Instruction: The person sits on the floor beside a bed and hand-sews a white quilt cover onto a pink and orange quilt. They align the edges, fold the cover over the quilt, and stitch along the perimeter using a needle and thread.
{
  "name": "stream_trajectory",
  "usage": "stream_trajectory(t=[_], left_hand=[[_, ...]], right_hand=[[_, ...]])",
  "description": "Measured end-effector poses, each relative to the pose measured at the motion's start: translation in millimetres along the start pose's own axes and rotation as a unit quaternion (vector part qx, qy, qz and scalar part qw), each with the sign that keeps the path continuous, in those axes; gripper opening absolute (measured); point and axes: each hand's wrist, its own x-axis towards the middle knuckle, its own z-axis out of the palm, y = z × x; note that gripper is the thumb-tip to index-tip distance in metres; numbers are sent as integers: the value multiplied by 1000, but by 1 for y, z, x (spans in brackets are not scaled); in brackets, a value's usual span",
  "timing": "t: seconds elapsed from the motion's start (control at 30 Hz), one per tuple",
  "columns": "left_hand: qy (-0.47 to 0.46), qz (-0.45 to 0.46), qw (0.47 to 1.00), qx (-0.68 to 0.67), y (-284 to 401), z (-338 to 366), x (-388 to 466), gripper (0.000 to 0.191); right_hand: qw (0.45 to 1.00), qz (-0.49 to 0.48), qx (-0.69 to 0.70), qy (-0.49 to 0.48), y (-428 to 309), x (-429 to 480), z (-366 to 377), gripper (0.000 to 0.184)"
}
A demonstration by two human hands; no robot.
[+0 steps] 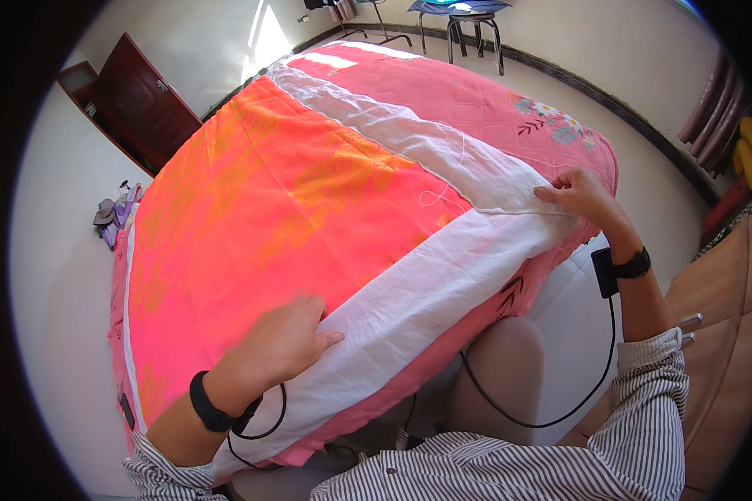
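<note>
A shiny orange-pink quilt (244, 206) with a white cloth border (413, 294) lies spread on a bed. My left hand (288, 338) rests at the seam between the orange fabric and the near white border, thumb apart from the bent fingers, and looks slightly blurred. My right hand (570, 194) pinches the white border near the quilt's right corner between thumb and fingers. A thin white thread (460, 156) runs loosely across the border and loops on the orange fabric. Beneath the quilt shows a pink quilted bedspread (476, 106) with embroidered flowers.
Black cables (532, 426) hang from bands on both my wrists, near my knee. A stool (476, 25) holding folded cloth stands beyond the bed. A dark red door (144, 100) is at the left; a brown padded surface (720, 338) is at the right. A dark object (125, 410) lies at the bed's left edge.
</note>
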Motion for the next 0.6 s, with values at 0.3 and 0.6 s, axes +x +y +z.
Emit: stream_trajectory(t=[0.3, 0.6], left_hand=[[251, -8, 965, -75, -46, 95, 3, 21], [343, 172, 903, 193, -33, 94, 6, 44]], right_hand=[[977, -9, 211, -3, 8, 15, 4, 31], [975, -165, 105, 103, 44, 27, 40, 42]])
